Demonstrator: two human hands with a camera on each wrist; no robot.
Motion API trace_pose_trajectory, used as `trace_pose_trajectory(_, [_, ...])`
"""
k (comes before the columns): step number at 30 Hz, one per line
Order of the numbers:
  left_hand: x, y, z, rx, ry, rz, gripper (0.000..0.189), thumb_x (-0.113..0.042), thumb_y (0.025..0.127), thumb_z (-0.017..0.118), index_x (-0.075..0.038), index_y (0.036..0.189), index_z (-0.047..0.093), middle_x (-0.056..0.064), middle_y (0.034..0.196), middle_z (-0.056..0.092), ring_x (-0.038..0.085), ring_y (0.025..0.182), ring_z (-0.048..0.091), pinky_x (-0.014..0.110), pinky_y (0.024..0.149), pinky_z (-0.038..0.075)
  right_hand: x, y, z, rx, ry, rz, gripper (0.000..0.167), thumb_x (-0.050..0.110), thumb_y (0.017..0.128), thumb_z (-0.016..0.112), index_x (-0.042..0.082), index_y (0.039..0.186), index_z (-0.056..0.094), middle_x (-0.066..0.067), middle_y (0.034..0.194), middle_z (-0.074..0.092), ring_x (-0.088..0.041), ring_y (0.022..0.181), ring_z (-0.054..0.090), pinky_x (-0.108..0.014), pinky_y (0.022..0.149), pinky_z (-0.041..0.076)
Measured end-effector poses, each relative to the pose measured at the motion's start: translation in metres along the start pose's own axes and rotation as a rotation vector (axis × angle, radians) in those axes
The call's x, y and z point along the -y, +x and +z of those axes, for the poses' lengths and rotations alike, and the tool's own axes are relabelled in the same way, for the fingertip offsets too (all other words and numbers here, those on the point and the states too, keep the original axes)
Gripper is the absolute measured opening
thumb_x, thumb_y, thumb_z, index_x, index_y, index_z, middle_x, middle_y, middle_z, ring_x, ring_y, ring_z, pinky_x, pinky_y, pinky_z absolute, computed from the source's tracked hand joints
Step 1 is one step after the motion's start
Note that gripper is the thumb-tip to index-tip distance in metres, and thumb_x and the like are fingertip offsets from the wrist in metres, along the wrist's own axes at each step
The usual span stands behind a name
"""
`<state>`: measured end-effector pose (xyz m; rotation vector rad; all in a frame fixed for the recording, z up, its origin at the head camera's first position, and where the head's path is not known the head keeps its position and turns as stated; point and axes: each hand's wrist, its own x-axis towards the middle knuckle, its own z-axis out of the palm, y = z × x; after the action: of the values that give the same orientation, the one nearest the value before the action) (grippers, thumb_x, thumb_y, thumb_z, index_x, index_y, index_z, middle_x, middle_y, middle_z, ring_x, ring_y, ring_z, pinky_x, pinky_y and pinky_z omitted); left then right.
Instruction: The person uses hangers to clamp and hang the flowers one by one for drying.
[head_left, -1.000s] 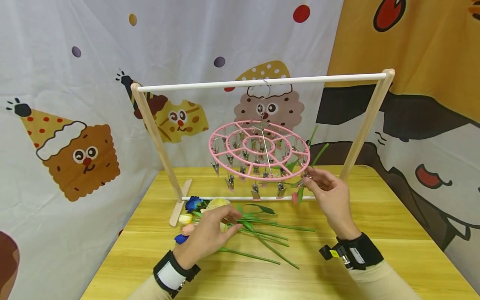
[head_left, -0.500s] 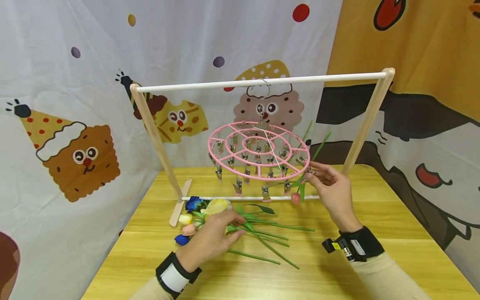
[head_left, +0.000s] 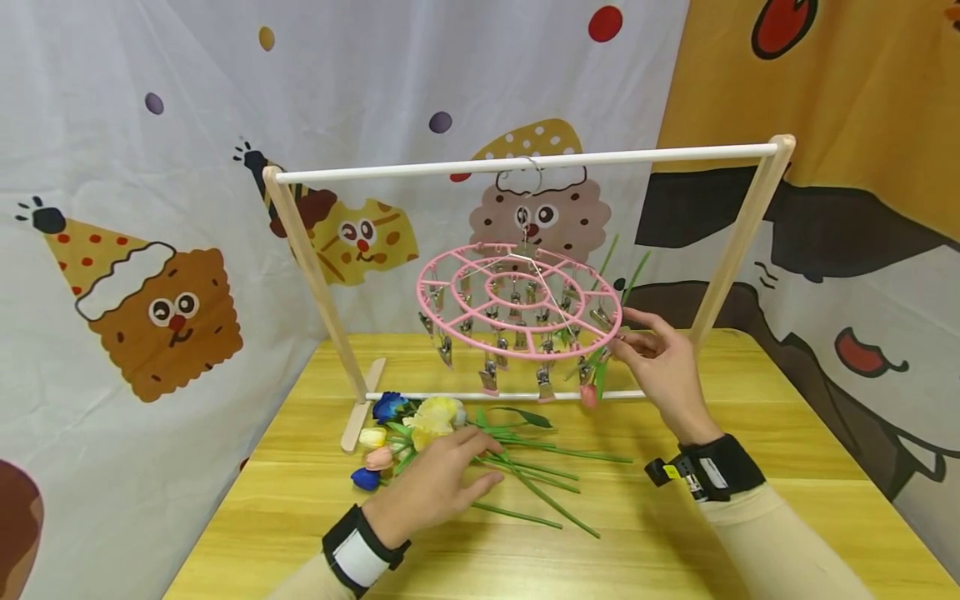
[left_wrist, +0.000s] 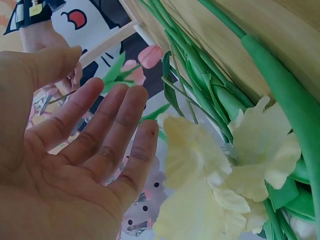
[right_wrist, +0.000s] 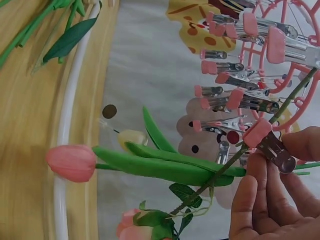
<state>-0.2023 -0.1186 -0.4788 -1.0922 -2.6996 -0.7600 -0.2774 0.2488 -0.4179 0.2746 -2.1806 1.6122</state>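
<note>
My right hand is at the right rim of the round pink clip hanger. In the right wrist view its thumb and fingers pinch a metal clip with pink tips, which lies across the thin stem of a pink rose. Beside it a pink tulip hangs head down from the hanger, and a pale yellow bloom shows behind. My left hand holds nothing, fingers spread. It hovers over or rests on the loose flower stems; I cannot tell which.
The hanger hangs by its hook from the white top bar of a wooden stand. On the table, yellow, blue and peach flowers lie to the left. A printed cloth hangs behind.
The hanger has turned, its front clips shifting right. My right hand has risen slightly at the rim. My left hand has moved a little right and down, its fingers opening above the stems.
</note>
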Motion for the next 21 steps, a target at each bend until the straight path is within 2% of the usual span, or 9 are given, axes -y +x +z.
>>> trace_pose_trajectory(7, [0.0, 0.001, 0.002, 0.016, -0.028, 0.002, 0.03, -0.029, 0.115, 0.079, -0.015, 0.142, 0.078, 0.002, 0.135, 0.08, 0.023, 0.119, 0.082, 0.033, 0.1, 0.071, 0.0, 0.01, -0.002, 0.054, 0.012, 0.015, 0.056, 0.016, 0.114, 0.079, 0.009, 0.167, 0.063, 0.027, 0.107, 0.082, -0.005, 0.1, 0.082, -0.017, 0.09, 0.067])
trace_pose_trajectory(11, [0.0, 0.0, 0.004, 0.025, -0.027, 0.0, 0.03, -0.031, 0.116, 0.077, -0.014, 0.141, 0.078, 0.003, 0.135, 0.08, 0.024, 0.118, 0.082, 0.032, 0.1, 0.071, 0.0, 0.016, -0.004, 0.081, 0.009, 0.028, 0.053, 0.019, 0.114, 0.078, 0.007, 0.164, 0.065, 0.028, 0.105, 0.083, -0.003, 0.1, 0.081, -0.016, 0.088, 0.065])
trace_pose_trajectory(17, [0.001, 0.0, 0.005, 0.025, -0.011, 0.007, 0.03, -0.03, 0.116, 0.078, -0.012, 0.14, 0.079, 0.002, 0.134, 0.079, 0.02, 0.117, 0.081, 0.031, 0.1, 0.071, 0.002, 0.02, -0.006, 0.059, -0.003, 0.023, 0.046, 0.017, 0.113, 0.079, 0.004, 0.157, 0.07, 0.029, 0.101, 0.083, 0.0, 0.098, 0.08, -0.016, 0.085, 0.063])
trace_pose_trajectory(21, [-0.001, 0.003, 0.005, 0.019, 0.012, 0.018, 0.03, -0.03, 0.115, 0.078, -0.015, 0.141, 0.078, 0.002, 0.135, 0.079, 0.019, 0.118, 0.081, 0.031, 0.101, 0.071, 0.003, 0.023, -0.006, 0.035, 0.001, 0.006, 0.043, 0.018, 0.113, 0.08, 0.001, 0.152, 0.072, 0.029, 0.101, 0.083, 0.002, 0.099, 0.08, -0.015, 0.087, 0.064])
